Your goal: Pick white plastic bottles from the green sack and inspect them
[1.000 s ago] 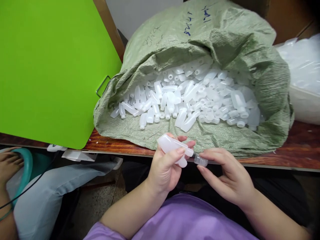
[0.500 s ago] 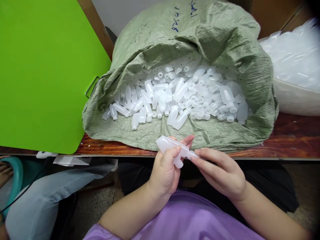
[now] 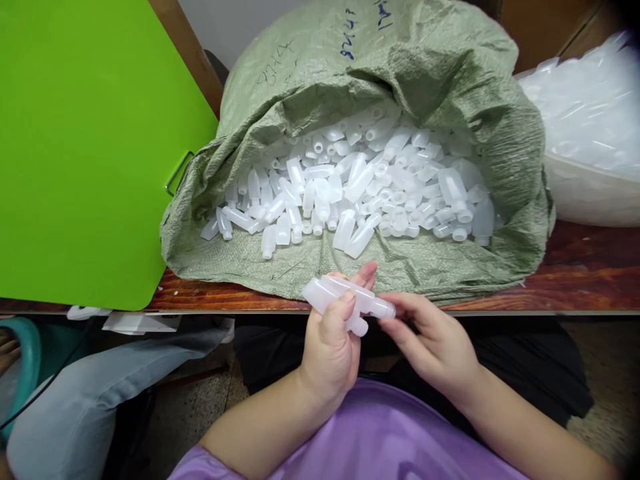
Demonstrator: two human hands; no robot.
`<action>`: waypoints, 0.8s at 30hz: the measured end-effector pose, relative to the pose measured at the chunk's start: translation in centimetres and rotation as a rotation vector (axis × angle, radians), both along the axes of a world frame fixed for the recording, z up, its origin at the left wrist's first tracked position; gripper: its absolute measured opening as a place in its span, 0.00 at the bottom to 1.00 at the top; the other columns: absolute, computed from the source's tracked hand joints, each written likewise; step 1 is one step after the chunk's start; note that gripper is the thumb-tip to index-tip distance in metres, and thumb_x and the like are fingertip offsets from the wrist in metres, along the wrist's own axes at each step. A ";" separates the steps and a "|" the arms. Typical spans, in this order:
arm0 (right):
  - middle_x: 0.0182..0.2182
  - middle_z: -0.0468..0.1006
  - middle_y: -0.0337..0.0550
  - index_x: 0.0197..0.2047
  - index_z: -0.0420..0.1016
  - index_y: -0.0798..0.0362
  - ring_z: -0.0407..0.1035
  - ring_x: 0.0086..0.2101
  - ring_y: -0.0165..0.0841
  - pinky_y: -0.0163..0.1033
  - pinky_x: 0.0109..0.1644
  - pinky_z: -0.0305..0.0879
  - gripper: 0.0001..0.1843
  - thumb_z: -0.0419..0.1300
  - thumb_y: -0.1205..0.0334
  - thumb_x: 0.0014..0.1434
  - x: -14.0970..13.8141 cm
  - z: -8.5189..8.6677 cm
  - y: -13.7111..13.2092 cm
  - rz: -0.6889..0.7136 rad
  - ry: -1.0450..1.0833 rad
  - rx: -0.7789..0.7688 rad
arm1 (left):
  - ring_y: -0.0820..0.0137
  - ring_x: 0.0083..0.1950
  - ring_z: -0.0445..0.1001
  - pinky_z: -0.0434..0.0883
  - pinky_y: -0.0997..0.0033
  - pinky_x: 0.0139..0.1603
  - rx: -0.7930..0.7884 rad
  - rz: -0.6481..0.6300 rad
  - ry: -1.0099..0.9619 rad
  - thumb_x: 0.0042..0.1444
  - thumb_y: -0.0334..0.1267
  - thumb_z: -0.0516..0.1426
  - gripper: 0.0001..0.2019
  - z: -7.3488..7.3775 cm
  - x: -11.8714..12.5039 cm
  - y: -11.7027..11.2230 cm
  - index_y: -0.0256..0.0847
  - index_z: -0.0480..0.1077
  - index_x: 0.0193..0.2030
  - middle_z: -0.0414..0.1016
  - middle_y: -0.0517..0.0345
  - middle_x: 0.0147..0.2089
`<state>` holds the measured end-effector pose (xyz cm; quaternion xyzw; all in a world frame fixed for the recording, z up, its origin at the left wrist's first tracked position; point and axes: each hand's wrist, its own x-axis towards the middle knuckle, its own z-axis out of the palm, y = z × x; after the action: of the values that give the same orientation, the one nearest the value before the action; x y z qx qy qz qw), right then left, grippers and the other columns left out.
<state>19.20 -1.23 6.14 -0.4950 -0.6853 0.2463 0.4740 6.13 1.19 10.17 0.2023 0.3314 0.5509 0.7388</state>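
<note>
My left hand (image 3: pixel 330 347) is closed around two small translucent white plastic bottles, thumb on top, just off the table's front edge. The upper plastic bottle (image 3: pixel 350 293) points its neck to the right. Below it, the other bottle's neck (image 3: pixel 359 326) sticks out past my thumb. My right hand (image 3: pixel 435 340) has its thumb and fingertips on either side of the upper bottle's neck. Behind both hands, a green woven sack (image 3: pixel 240 257) lies on its side with its mouth toward me, holding a heap of similar bottles (image 3: pixel 320 190).
A bright green board (image 3: pixel 90 153) stands at left, with a metal handle (image 3: pixel 179 175) beside the sack. To the right is a clear bag of white plastic pieces (image 3: pixel 595 133). A person's jeans-clad leg (image 3: pixel 75 407) and a teal tub (image 3: pixel 23 353) are at lower left.
The two bottles have separated slightly in my left hand, so both show more clearly. My right hand has shifted a little left, its fingers now at the upper bottle's neck end.
</note>
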 end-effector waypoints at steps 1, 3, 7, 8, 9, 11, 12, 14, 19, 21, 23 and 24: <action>0.25 0.75 0.38 0.37 0.71 0.51 0.70 0.26 0.27 0.31 0.30 0.68 0.10 0.49 0.64 0.65 -0.1 0.1 0.0 0.036 0.034 -0.086 | 0.62 0.59 0.69 0.58 0.59 0.65 -0.004 -0.006 -0.004 0.53 0.37 0.58 0.13 0.0 0.0 -0.1 0.41 0.60 0.43 0.76 0.45 0.50; 0.29 0.76 0.40 0.39 0.71 0.51 0.71 0.27 0.28 0.32 0.30 0.69 0.11 0.48 0.60 0.65 -0.2 0.0 0.0 0.035 0.074 -0.105 | 0.62 0.58 0.69 0.58 0.59 0.65 -0.008 -0.007 -0.016 0.54 0.37 0.58 0.12 0.0 0.0 -0.1 0.41 0.60 0.42 0.76 0.46 0.50; 0.37 0.77 0.42 0.49 0.67 0.50 0.73 0.34 0.31 0.35 0.38 0.71 0.14 0.58 0.62 0.59 -0.4 -0.1 0.0 -0.034 0.019 0.027 | 0.63 0.59 0.68 0.56 0.59 0.66 0.006 0.019 -0.022 0.54 0.36 0.58 0.10 0.0 -0.1 0.0 0.41 0.61 0.41 0.75 0.46 0.51; 0.31 0.76 0.38 0.46 0.69 0.50 0.72 0.30 0.28 0.33 0.34 0.70 0.09 0.55 0.63 0.61 -0.4 -0.1 0.0 -0.006 0.022 -0.029 | 0.63 0.60 0.68 0.55 0.59 0.66 0.009 0.021 -0.020 0.54 0.36 0.58 0.10 0.0 -0.1 0.0 0.41 0.61 0.41 0.75 0.46 0.51; 0.28 0.75 0.37 0.44 0.70 0.50 0.71 0.27 0.27 0.31 0.31 0.69 0.08 0.51 0.64 0.64 -0.4 0.0 0.0 0.022 0.024 -0.082 | 0.63 0.60 0.68 0.55 0.59 0.66 0.008 0.024 -0.021 0.54 0.36 0.58 0.10 0.0 -0.1 0.1 0.41 0.61 0.41 0.75 0.46 0.51; 0.32 0.76 0.41 0.46 0.70 0.51 0.71 0.30 0.29 0.33 0.32 0.70 0.10 0.51 0.61 0.64 -0.5 0.2 0.1 0.011 0.004 -0.042 | 0.62 0.60 0.68 0.56 0.59 0.65 -0.009 0.024 -0.032 0.54 0.37 0.58 0.10 0.0 -0.2 0.0 0.41 0.61 0.41 0.75 0.47 0.51; 0.37 0.76 0.44 0.48 0.69 0.52 0.72 0.34 0.31 0.35 0.36 0.71 0.12 0.54 0.60 0.62 -0.6 0.3 0.2 -0.018 -0.025 0.033 | 0.62 0.59 0.68 0.57 0.59 0.65 -0.017 0.026 -0.038 0.54 0.37 0.58 0.10 -0.1 -0.2 0.0 0.41 0.61 0.41 0.76 0.47 0.51; 0.39 0.75 0.46 0.49 0.67 0.51 0.71 0.36 0.33 0.38 0.40 0.71 0.14 0.58 0.60 0.59 -0.8 0.5 0.3 -0.056 -0.059 0.105 | 0.62 0.59 0.69 0.57 0.59 0.65 -0.013 0.032 -0.041 0.54 0.37 0.58 0.10 -0.1 -0.2 -0.1 0.41 0.61 0.41 0.76 0.47 0.50; 0.26 0.70 0.40 0.34 0.66 0.52 0.67 0.26 0.28 0.33 0.30 0.67 0.14 0.43 0.59 0.67 -1.5 0.2 0.4 -0.033 0.229 -0.152 | 0.64 0.58 0.69 0.59 0.62 0.63 0.028 0.030 -0.034 0.54 0.37 0.58 0.08 0.1 -0.1 0.0 0.42 0.62 0.39 0.76 0.50 0.50; 0.36 0.73 0.45 0.45 0.65 0.52 0.69 0.35 0.32 0.38 0.38 0.70 0.10 0.48 0.57 0.65 -1.7 0.1 0.4 -0.016 0.158 -0.032 | 0.63 0.58 0.70 0.60 0.62 0.62 0.001 0.059 -0.031 0.53 0.37 0.58 0.08 0.2 -0.1 0.1 0.42 0.63 0.38 0.77 0.52 0.48; 0.41 0.72 0.47 0.51 0.61 0.51 0.69 0.39 0.35 0.41 0.43 0.70 0.15 0.54 0.60 0.61 -1.7 0.3 0.4 -0.025 -0.036 0.108 | 0.61 0.57 0.70 0.62 0.61 0.61 -0.036 0.074 -0.029 0.51 0.37 0.59 0.10 0.2 -0.2 0.2 0.42 0.63 0.37 0.77 0.52 0.46; 0.39 0.73 0.47 0.50 0.62 0.51 0.69 0.38 0.34 0.41 0.42 0.69 0.15 0.55 0.63 0.60 -1.6 0.4 0.4 -0.036 -0.125 0.146 | 0.60 0.57 0.70 0.63 0.60 0.60 -0.054 0.072 -0.030 0.50 0.37 0.60 0.11 0.2 -0.2 0.3 0.42 0.63 0.38 0.77 0.53 0.45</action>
<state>17.56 -0.83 6.51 -0.4858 -0.7207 0.1559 0.4693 5.92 1.44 10.33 0.1622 0.3422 0.5708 0.7285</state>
